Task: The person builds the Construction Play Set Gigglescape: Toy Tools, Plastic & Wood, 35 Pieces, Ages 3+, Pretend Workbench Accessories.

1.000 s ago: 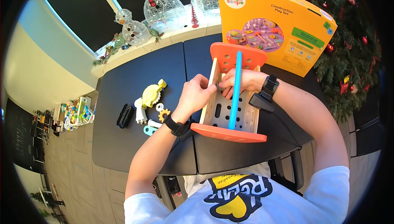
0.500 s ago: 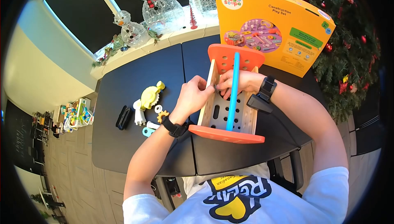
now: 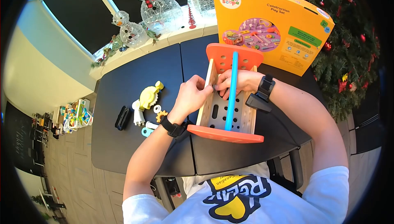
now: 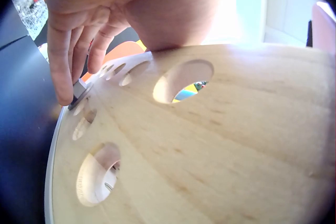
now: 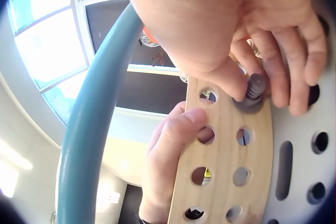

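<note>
A toy toolbox with orange ends [image 3: 225,135], pale wooden sides and a blue handle bar [image 3: 232,92] stands on the dark table. Through its left side panel [image 5: 223,150] a grey threaded bolt [image 5: 255,85] sticks inward, with a round grey nut [image 5: 248,104] against the wood. Reaching inside under the bar, my right hand [image 3: 240,80] pinches the nut between thumb and fingers. My left hand [image 3: 192,96] grips the panel from outside, thumb over its upper edge. One left fingertip presses a flat grey piece [image 4: 79,94] on the outer face.
Left of the toolbox lie a yellow-and-white toy tool [image 3: 148,97], an orange gear [image 3: 161,116], a light blue strip [image 3: 147,132] and a black case [image 3: 122,118]. Behind stands a yellow box [image 3: 271,27]. A decorated tree [image 3: 349,51] rises at right.
Both hands stay at the same side panel, and the right fingers have shifted slightly around the nut. The head view has drifted a little, so everything sits slightly further left.
</note>
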The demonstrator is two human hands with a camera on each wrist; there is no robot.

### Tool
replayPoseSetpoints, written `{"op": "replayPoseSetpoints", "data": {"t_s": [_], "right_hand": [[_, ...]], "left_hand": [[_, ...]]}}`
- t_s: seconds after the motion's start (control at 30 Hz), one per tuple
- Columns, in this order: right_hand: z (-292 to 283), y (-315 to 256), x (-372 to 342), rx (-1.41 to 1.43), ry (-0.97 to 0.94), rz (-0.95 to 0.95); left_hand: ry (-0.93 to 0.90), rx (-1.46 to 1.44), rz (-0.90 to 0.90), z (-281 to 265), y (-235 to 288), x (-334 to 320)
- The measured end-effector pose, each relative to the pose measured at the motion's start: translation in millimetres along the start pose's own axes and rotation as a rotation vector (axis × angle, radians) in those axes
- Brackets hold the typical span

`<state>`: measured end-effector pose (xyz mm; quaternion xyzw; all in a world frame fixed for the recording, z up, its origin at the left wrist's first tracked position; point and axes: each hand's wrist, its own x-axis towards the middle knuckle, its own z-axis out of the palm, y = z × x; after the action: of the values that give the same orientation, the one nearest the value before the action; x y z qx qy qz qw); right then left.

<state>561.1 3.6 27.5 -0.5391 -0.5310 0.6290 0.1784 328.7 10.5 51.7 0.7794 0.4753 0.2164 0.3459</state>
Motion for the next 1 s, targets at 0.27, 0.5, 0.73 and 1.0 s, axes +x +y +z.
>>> {"op": "replayPoseSetpoints", "data": {"t_s": [0.27,0.5,0.73,1.0], "right_hand": [[-2,2,9,0.122,0.055,0.089],[1,4,5,-0.048,0.021,-0.032],[0,3,7,0.059,0.015,0.060],[6,-6,-3,-0.054,0.039,0.022]], "left_hand": [[0.001,-0.011,0.012,0,-2,1],[-0.002,-0.019,0.003,0,-1,0],[0.002,-0.010,0.011,0,-1,0],[0.009,-0.032,-0.017,0,0,1]]}}
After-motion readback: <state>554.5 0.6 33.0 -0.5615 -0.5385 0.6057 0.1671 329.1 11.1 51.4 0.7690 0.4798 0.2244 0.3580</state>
